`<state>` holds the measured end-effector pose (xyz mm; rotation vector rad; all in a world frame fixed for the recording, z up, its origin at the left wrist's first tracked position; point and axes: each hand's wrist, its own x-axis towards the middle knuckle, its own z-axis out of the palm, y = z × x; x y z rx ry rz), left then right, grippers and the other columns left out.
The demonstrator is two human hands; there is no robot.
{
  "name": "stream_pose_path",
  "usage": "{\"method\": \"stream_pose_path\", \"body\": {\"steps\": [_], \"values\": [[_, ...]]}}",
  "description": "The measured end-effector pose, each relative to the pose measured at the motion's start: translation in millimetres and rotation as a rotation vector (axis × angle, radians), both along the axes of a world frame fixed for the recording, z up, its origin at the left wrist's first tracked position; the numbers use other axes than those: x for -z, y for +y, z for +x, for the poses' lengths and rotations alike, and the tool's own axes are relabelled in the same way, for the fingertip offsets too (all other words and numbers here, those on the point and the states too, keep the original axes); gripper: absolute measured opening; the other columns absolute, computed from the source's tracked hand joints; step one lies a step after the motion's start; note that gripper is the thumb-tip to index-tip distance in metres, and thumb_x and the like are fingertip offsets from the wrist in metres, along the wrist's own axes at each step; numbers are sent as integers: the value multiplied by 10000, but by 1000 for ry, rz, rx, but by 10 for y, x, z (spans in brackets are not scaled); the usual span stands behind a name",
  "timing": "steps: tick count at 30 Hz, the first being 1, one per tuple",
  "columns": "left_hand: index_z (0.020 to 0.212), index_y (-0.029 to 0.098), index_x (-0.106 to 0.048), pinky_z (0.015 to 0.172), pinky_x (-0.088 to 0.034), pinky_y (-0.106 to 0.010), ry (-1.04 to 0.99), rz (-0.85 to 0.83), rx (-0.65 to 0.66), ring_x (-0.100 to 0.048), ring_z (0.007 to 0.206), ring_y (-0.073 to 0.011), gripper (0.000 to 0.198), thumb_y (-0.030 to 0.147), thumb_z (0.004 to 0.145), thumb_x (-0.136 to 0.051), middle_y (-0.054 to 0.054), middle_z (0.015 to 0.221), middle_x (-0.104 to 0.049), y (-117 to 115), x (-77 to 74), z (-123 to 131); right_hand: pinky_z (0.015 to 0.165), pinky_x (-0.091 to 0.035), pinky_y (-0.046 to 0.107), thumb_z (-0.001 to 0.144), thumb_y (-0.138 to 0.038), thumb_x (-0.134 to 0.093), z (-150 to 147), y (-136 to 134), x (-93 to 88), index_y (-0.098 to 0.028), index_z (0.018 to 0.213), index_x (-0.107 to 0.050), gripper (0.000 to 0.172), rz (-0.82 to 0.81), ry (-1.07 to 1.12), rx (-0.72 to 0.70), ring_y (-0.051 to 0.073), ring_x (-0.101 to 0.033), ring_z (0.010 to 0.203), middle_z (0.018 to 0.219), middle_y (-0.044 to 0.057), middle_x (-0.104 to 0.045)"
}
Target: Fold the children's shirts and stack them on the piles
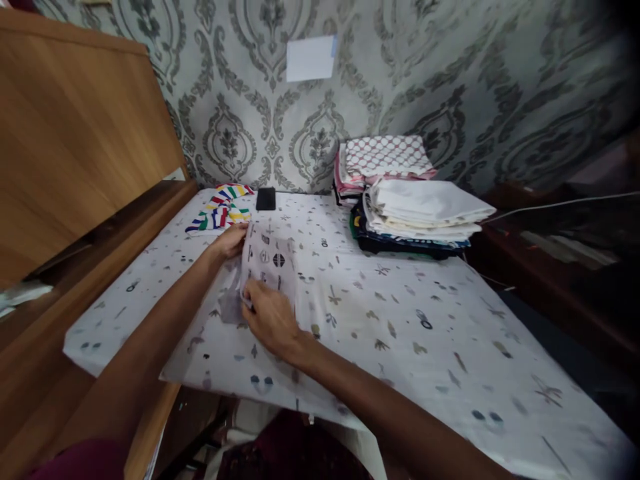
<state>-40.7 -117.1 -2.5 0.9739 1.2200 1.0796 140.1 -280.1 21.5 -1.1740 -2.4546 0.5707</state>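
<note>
A thin, pale plastic bag with dark printed symbols lies slanted over the patterned white cloth. My left hand grips its far left edge, the fingertips partly hidden behind it. Lower down, my right hand pinches the bag's near left edge with curled fingers. Just beyond my left hand is a crumpled cloth with coloured stripes. A small black flat object rests to the right of that cloth, close to the wall.
A white cloth with small prints covers the table. At the back right stand a stack of folded white and dark fabrics and a pink-and-white patterned stack. A wooden panel rises on the left. A white card is on the wallpaper.
</note>
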Motion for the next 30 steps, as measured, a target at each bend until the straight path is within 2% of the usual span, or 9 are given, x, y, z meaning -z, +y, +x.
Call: {"method": "stream_pose_path", "body": {"steps": [6, 11, 14, 17, 20, 22, 25, 27, 30], "values": [[856, 197, -561, 527, -513, -253, -10, -30, -101, -601, 524, -142, 291, 468, 861, -668, 3, 641, -623, -53, 105, -201, 705, -475, 308, 954, -105, -475, -200, 16, 49, -161, 1056, -570, 151, 10, -185, -64, 198, -655, 840, 1041, 90, -701], [914, 194, -582, 524, -416, -212, 404, 161, -123, -545, 548, -118, 182, 168, 761, -677, 46, 662, -554, -63, 104, -200, 675, -504, 314, 963, -118, -478, -323, -6, -11, -154, 1115, -571, 182, 43, -181, -82, 199, -660, 818, 1044, 91, -692], [865, 185, -602, 547, -380, -223, 597, 214, -163, -518, 578, -134, 142, 115, 743, -622, 44, 639, -519, -41, 117, -199, 686, -526, 329, 970, -112, -457, -415, -43, 20, -154, 1149, -570, 215, 63, -189, -106, 209, -662, 845, 1071, 102, -684], [841, 195, -612, 683, -439, -256, 703, 239, -177, -579, 738, -185, 147, 102, 728, -629, 14, 698, -569, -67, 75, -205, 730, -544, 359, 960, -104, -463, -426, -97, 86, -141, 1122, -589, 209, 112, -193, -189, 238, -643, 942, 1098, 119, -666], [972, 216, -648, 926, -452, -348, 975, 359, -185, -595, 1062, -273, 212, 127, 783, -617, -70, 984, -678, -182, -21, -149, 828, -542, 389, 983, -189, -504, -331, -143, 123, -143, 1073, -621, 155, 163, -147, -291, 249, -611, 1012, 1111, 119, -660], [1112, 220, -657, 1057, -397, -397, 1154, 509, -90, -544, 1224, -300, 259, 195, 875, -557, -114, 1204, -664, -280, -71, -52, 932, -513, 414, 1005, -256, -510, -238, -162, 136, -150, 1079, -637, 181, 199, -87, -314, 249, -595, 1065, 1120, 112, -673], [1264, 221, -647, 1169, -297, -383, 1133, 660, 267, -482, 1358, -262, 374, 329, 992, -413, -107, 1385, -617, -372, -56, 149, 1126, -382, 486, 1011, -363, -531, -114, -184, 202, -144, 1266, -596, 342, 247, -5, -321, 270, -505, 1294, 1318, 128, -643], [1349, 231, -615, 1218, -202, -389, 1072, 627, 466, -413, 1440, -243, 442, 398, 1011, -384, -93, 1490, -556, -360, 16, 266, 1203, -278, 527, 998, -458, -542, -60, -205, 286, -116, 1400, -515, 529, 220, -15, -354, 286, -407, 1420, 1470, 149, -555], [1454, 241, -531, 1241, -58, -460, 1100, 515, 543, -296, 1519, -252, 512, 449, 1000, -420, -92, 1594, -433, -231, 145, 355, 1241, -203, 531, 1002, -534, -490, -28, -251, 415, -70, 1491, -420, 677, 147, -61, -391, 285, -321, 1494, 1571, 169, -447]]}}
